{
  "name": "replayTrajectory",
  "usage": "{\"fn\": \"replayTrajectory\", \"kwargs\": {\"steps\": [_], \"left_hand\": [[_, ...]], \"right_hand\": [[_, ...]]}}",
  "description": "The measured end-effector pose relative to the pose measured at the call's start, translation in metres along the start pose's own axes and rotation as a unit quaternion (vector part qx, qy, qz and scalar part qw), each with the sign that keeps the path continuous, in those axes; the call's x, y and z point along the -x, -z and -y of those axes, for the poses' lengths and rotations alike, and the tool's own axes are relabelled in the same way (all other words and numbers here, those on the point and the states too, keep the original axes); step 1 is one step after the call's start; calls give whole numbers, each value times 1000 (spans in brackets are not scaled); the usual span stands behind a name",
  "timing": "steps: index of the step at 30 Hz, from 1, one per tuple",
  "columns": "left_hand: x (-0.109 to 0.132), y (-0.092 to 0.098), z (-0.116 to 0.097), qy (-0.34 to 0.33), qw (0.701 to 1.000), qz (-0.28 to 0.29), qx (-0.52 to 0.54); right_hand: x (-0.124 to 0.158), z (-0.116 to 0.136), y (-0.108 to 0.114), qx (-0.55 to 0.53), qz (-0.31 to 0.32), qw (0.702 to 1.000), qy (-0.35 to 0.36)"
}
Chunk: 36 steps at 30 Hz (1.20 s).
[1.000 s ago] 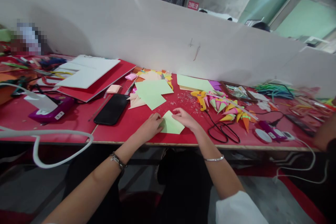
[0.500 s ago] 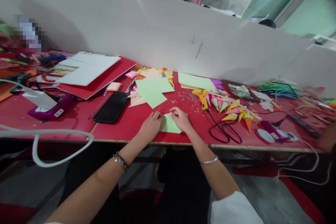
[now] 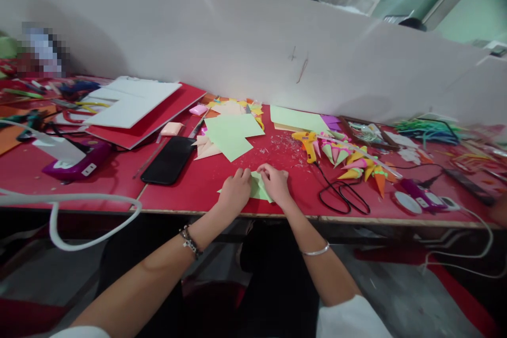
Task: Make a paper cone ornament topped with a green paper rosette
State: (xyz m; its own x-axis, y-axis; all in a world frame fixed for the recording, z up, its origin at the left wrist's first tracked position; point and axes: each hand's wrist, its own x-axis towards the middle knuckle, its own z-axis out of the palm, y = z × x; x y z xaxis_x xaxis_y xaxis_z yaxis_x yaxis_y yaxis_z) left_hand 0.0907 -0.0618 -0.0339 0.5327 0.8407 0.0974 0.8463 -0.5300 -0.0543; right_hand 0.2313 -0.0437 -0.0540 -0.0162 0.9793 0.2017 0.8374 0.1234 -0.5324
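A piece of light green paper lies folded on the red table near its front edge, between my two hands. My left hand rests over its left part with bent fingers closed on it; a pale green corner sticks out on that hand's far side. With thumb and forefinger together, my right hand grips the paper's upper edge. My palms hide much of the folds. Just beyond, loose light green sheets lie overlapping on peach paper pieces.
Left of my hands lies a black phone, and farther left a purple power strip. On the right are a yellow glue gun with its black cord and several coloured paper cones. White boards lie at the back left.
My left hand has slid right across the paper, closer to my right hand. The left part of the paper now shows from under the left hand. My right hand stays at the upper edge.
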Motion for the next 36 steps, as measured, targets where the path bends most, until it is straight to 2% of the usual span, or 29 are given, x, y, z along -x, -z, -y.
{"fn": "replayTrajectory", "kwargs": {"steps": [13,23,29,36], "left_hand": [[-1,1,-5,3,1000,21,-15],[-1,2,-8,3,999,26,-30],[0,1,-7,0,999,24,-36],[0,3,-7,-7,999,31,-40]], "right_hand": [[7,4,4,33,-8,999,-14],[13,-1,7,17,-23,999,-38],[18,-4,10,-4,-5,1000,-27],[23,-4,11,24,-15,999,-33]]}}
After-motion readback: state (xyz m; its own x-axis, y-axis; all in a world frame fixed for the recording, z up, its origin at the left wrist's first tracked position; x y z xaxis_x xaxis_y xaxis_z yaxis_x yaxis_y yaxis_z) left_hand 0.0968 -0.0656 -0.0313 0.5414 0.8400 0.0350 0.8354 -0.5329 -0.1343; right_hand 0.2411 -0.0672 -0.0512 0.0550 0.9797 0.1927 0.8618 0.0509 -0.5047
